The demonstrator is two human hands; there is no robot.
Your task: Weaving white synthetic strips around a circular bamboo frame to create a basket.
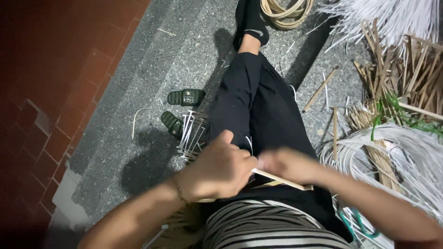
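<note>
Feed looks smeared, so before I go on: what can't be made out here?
Head view only:
- Right hand: motion-blurred, grip unclear.
- Flat strip: near end hidden behind left hand.
- White strip bundle: cut off by right edge.
- Coil: cut off by top edge.

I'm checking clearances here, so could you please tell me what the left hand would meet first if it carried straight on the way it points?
The left hand points rightward, toward the right hand, which it would probably meet first, along the pale flat strip between them. Depth is unclear.

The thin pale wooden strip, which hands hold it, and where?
Both: the left hand and right hand pinch the thin pale wooden strip near its left end.
</note>
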